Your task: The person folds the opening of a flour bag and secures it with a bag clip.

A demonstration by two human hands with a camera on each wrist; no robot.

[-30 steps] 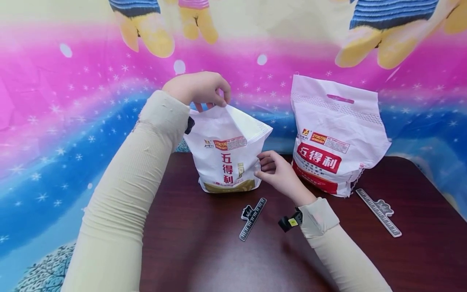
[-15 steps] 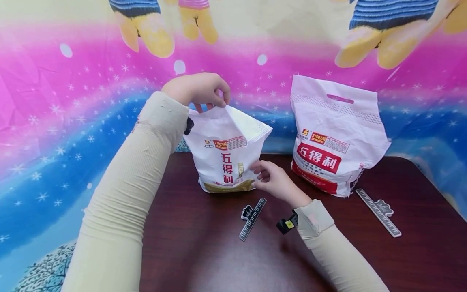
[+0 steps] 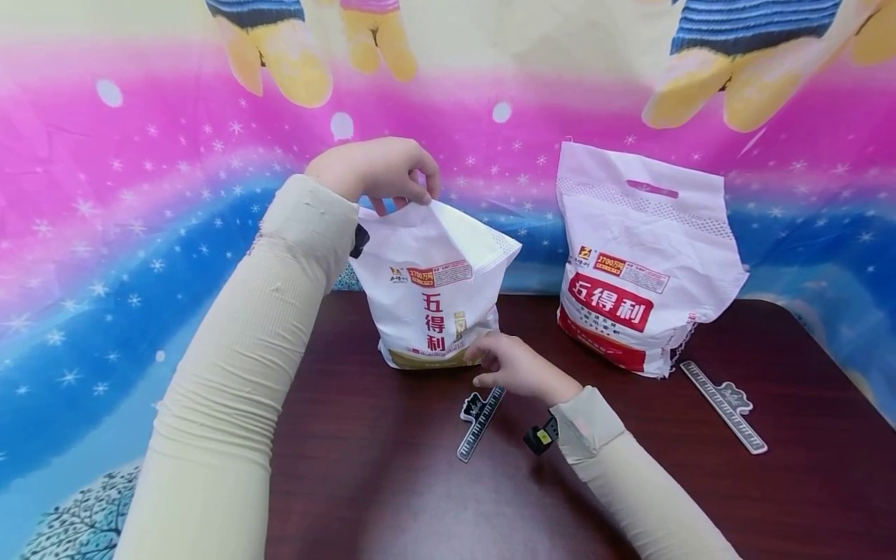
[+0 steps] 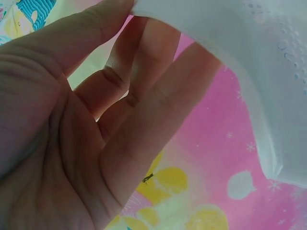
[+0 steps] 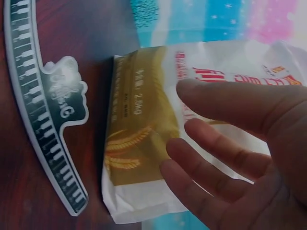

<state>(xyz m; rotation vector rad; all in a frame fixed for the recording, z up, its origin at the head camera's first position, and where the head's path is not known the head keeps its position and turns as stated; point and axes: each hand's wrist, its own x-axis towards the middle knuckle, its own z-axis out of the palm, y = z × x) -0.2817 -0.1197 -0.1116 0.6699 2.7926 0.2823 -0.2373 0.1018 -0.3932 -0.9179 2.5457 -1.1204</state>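
Note:
A white flour bag point(image 3: 392, 311) with red lettering and a gold band stands on the table, its top edge folded over at the right. My left hand point(image 3: 381, 169) pinches that top edge between thumb and fingers; in the left wrist view the white edge point(image 4: 201, 24) lies between thumb and fingertips. Low in front of the bag hovers my right hand point(image 3: 521, 367), fingers loosely bent and holding nothing. Just below it lies a black clip point(image 3: 477, 428) with a piano-key pattern, its upper end partly covered by the hand. The right wrist view shows the clip point(image 5: 64, 96) beside the bag's base.
A second white flour bag point(image 3: 651, 257) with a handle slot and red label stands to the right. A grey piano-key clip point(image 3: 726, 406) lies in front of it on the dark wooden table point(image 3: 392, 482). A printed cloth point(image 3: 504, 140) hangs behind.
My right hand has moved down and left, from the bag's right side toward the black clip. The left hand stays at the bag's top edge.

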